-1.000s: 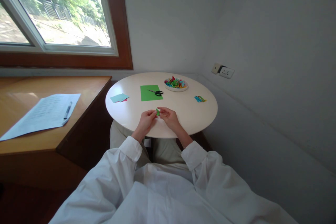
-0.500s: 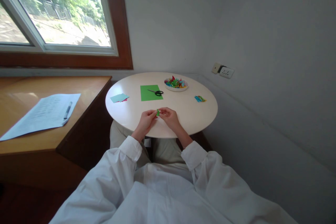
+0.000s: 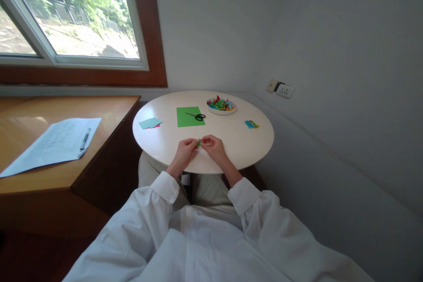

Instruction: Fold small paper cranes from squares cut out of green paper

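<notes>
Between my two hands is a small folded piece of green paper [image 3: 198, 142], over the near part of the round white table [image 3: 238, 150]. My left hand [image 3: 185, 150] pinches its left side between thumb and fingers. From the other side, my right hand [image 3: 214, 147] is closed on it with the fingertips. The exact shape of the folds is too small to make out. Just beyond my hands lies a green square sheet [image 3: 183, 120], with black-handled scissors [image 3: 199, 117] resting on it.
A white bowl [image 3: 222, 113] of colourful folded paper pieces stands at the back. Several blue, green and yellow paper pieces [image 3: 251, 124] lie at the right. Light blue and pink sheets [image 3: 150, 123] lie left. A wooden desk [image 3: 115, 119] holds written paper [image 3: 56, 141] and a pen [image 3: 85, 139].
The green paper has turned slightly between my fingertips and now shows a slimmer, tilted outline. Both hands stay in nearly the same place.
</notes>
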`<act>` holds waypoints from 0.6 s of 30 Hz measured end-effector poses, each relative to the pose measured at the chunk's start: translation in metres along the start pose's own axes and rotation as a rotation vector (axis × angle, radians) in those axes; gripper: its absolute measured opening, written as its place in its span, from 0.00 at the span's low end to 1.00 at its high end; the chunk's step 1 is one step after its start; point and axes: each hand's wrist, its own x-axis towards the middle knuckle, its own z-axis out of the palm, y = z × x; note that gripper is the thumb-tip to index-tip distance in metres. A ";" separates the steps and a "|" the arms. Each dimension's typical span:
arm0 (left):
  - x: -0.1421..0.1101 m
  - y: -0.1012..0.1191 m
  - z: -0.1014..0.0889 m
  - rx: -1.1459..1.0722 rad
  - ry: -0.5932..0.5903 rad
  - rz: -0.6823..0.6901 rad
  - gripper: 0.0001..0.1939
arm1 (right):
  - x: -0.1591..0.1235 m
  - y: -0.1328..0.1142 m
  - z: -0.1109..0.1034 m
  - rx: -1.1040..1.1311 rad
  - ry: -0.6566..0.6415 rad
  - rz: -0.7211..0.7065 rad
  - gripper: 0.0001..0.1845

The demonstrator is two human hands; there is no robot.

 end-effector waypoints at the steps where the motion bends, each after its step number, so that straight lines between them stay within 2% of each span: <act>1: 0.000 0.000 0.000 0.013 0.006 0.005 0.07 | 0.000 -0.001 0.000 -0.001 0.000 0.001 0.08; 18: -0.006 0.007 0.005 0.150 0.047 0.071 0.07 | 0.001 -0.001 -0.001 0.025 -0.060 0.053 0.05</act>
